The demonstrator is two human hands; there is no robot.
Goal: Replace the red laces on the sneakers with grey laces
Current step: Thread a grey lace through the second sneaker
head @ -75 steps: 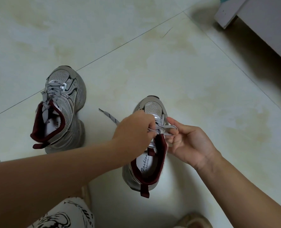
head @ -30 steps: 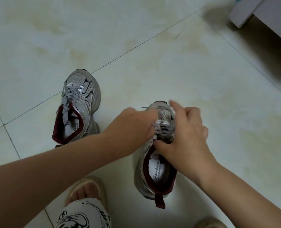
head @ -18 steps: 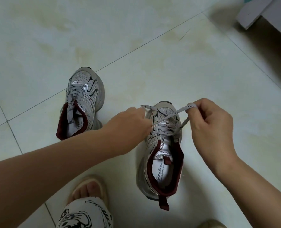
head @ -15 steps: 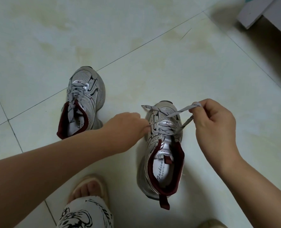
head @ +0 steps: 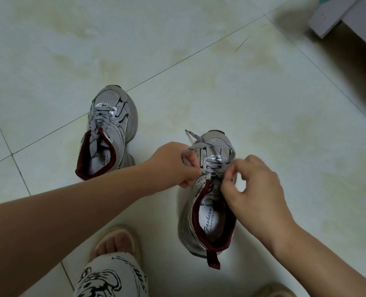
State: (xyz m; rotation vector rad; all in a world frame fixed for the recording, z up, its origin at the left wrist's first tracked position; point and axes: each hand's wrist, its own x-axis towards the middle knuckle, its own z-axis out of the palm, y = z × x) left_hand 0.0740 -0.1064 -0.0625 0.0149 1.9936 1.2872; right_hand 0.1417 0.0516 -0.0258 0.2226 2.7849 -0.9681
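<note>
Both hands work the grey lace point(head: 209, 144) over the near sneaker point(head: 207, 224) on the tiled floor point(head: 220, 82). The left hand point(head: 173, 163) and right hand point(head: 254, 189) each pinch it; a second sneaker point(head: 111, 129) stands apart

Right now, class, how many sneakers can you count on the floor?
2. One sneaker stands alone at the left. The other sneaker is right of it, nearer, between both hands. No others show.

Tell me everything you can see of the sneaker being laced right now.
The near sneaker is silver-grey mesh with shiny overlays, dark red collar lining and heel tab, and a printed white insole. It stands upright on the tiled floor, toe pointing away. A flat grey lace with dark flecks crosses its eyelets, ends loose over the toe. The left hand grips the lace at the sneaker's left side; the right hand pinches it near the tongue.
</note>
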